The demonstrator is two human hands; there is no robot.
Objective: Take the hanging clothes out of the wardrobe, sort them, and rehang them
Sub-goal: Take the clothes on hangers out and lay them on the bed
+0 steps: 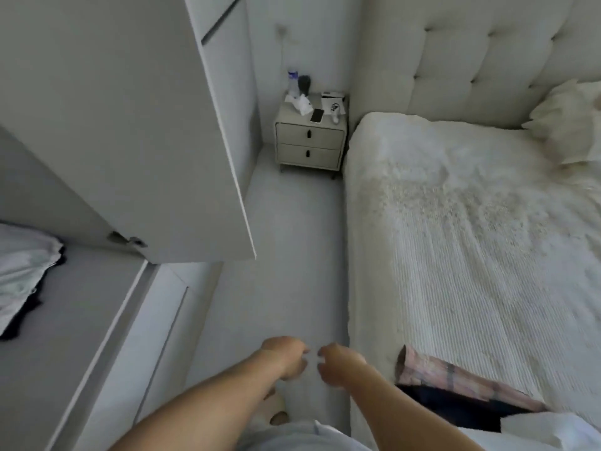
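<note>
The left hand (286, 358) and the right hand (338, 362) hung close together over the floor (292, 239), fingers curled, holding nothing. Ahead of them a free strip of floor ran to the nightstand (310, 141). Just right of the right hand was the bed (455, 239) edge, with folded clothes (455, 385) on it. Left of the left hand, the wardrobe door (146, 141) stood open, more clothes (22, 275) beyond it.

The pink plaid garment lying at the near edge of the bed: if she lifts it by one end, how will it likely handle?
The pink plaid garment lies flat and creased over a dark piece, so it is probably thin cloth that droops from wherever it is lifted. It looks light. Dragged, it may catch on the ribbed bedspread or pull the dark piece along.
</note>
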